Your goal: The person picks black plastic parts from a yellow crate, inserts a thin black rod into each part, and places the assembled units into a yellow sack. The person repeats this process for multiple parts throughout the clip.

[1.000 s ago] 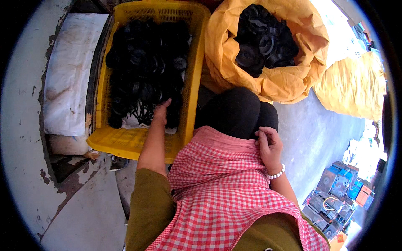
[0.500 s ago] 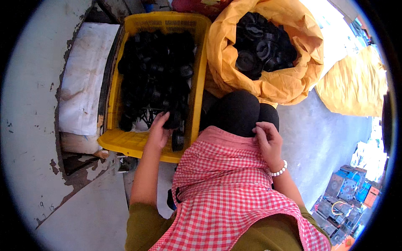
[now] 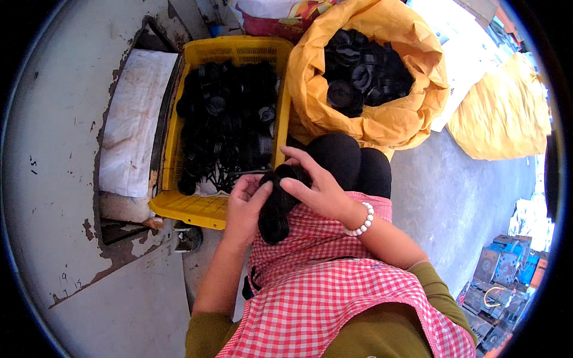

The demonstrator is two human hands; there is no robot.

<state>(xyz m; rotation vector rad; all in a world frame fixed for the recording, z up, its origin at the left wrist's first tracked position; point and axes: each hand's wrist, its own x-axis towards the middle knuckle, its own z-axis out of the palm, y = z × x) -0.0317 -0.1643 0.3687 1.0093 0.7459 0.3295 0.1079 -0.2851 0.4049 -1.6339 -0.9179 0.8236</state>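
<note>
Over my lap, both hands hold a cluster of black round plastic parts (image 3: 274, 209), cap-like with ribbed sides. My left hand (image 3: 246, 206) pinches its left side between thumb and fingers. Thumb and fingers of my right hand (image 3: 325, 192) close around a part at its upper right. Just beyond them stands a yellow plastic crate (image 3: 197, 209) holding a heap of similar black parts (image 3: 224, 119) and thin black stems. Where the single parts join within the held cluster is too dark to make out.
An orange-yellow cloth bag (image 3: 421, 116), its mouth rolled open, holds more black caps (image 3: 370, 71) at the far right of the crate. A yellow sack (image 3: 498, 113) lies farther right. Left of the crate are a white-covered pad (image 3: 136, 119) and a worn grey panel (image 3: 59, 149).
My left hand has come out of the crate toward my lap with a cluster of black parts. My right hand has left my knee, moved left and taken hold of the cluster too.
</note>
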